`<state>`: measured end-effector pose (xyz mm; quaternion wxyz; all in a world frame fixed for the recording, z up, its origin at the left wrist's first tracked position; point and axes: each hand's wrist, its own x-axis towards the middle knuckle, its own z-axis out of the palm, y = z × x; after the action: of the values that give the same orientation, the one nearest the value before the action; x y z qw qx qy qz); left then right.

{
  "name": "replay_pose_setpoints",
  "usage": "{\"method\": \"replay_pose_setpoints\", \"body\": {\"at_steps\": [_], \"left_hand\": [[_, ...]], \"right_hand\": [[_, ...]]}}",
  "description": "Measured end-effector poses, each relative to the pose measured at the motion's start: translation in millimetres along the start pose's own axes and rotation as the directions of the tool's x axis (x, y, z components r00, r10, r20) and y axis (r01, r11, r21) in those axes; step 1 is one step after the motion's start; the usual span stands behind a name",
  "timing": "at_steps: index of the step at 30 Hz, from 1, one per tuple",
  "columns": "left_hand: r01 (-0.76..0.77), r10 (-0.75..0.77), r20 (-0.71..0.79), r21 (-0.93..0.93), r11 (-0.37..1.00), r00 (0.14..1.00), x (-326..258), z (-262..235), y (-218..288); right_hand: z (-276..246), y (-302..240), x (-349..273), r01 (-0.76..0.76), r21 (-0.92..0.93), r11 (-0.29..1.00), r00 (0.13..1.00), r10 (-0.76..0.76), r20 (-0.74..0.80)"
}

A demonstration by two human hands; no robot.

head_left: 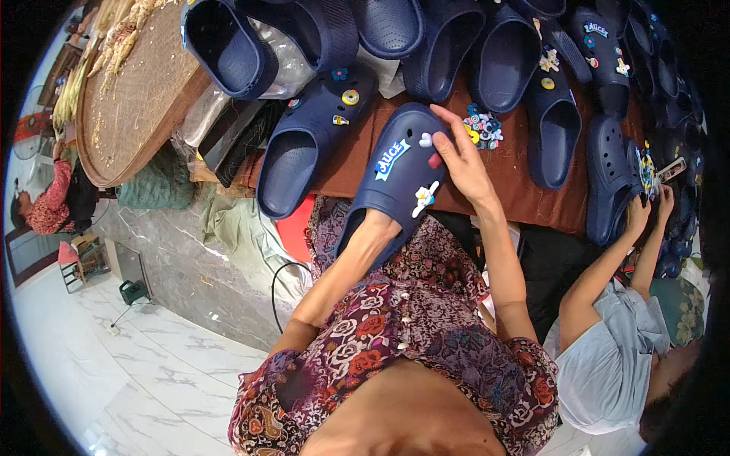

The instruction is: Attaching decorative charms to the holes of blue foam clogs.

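Navy clog (394, 194) was held at the near edge of a brown cloth-covered surface (509, 173), its toe pointing away from the wearer and its heel end above the patterned garment (380, 323). Left hand (378, 228) was inserted through the clog's foot opening; fingers were hidden inside, so could not tell whether they were spread or closed. Right hand (461, 156) lay along the right side of the toe, thumb and forefinger apart, thumb beside a small pale charm (426, 140); its other fingers were not clearly seen, and a firm grip could not be confirmed. The upper also carried a blue-and-white banner charm (392, 160) and, lower on the right, a white figure charm (425, 199). A second navy clog (293, 171), with several charms on its toe, rested just to the left. Loose charms (484, 128) lay in a pile to the right of the held toe. More navy clogs (504, 64) lined the far side; a round woven tray (141, 99) stood at upper left. At right, a co-worker's hand (637, 216) was near another clog (606, 178).
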<state>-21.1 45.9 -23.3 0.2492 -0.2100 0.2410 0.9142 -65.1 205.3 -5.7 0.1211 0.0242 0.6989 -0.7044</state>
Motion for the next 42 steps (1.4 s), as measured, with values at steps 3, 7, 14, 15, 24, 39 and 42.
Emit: {"method": "replay_pose_setpoints", "body": {"at_steps": [3,7,14,15,24,39,42], "left_hand": [[0.0,0.001,0.007,-0.075,0.997,1.0,2,5,4],[0.006,-0.002,0.046,-0.079,0.997,0.999,2,3,5],[0.06,-0.043,0.101,-0.173,0.983,0.994,0,-10,-1],[0.032,-0.026,0.056,-0.11,0.993,0.998,1,-15,-4],[0.117,0.033,0.362,-0.384,0.916,0.932,-3,-52,-9],[-0.244,0.244,0.058,0.005,0.97,0.968,-13,18,18],[-0.239,0.242,0.084,-0.043,0.97,0.967,-5,0,11]], "right_hand": [[-10,0,-1,0.033,0.078,0.996,0.999,-0.036,0.04],[-15,-3,-2,0.15,-0.178,0.972,0.988,-0.155,-0.015],[-1,-23,2,0.124,-0.16,0.979,0.992,-0.122,0.021],[2,-21,2,0.124,-0.162,0.979,0.992,-0.123,0.017],[35,2,-2,0.249,-0.294,0.923,0.948,-0.294,-0.123],[35,34,-113,0.16,-0.116,0.98,0.958,-0.182,-0.221],[59,58,-134,0.062,-0.011,0.998,0.995,-0.063,-0.072]]}}
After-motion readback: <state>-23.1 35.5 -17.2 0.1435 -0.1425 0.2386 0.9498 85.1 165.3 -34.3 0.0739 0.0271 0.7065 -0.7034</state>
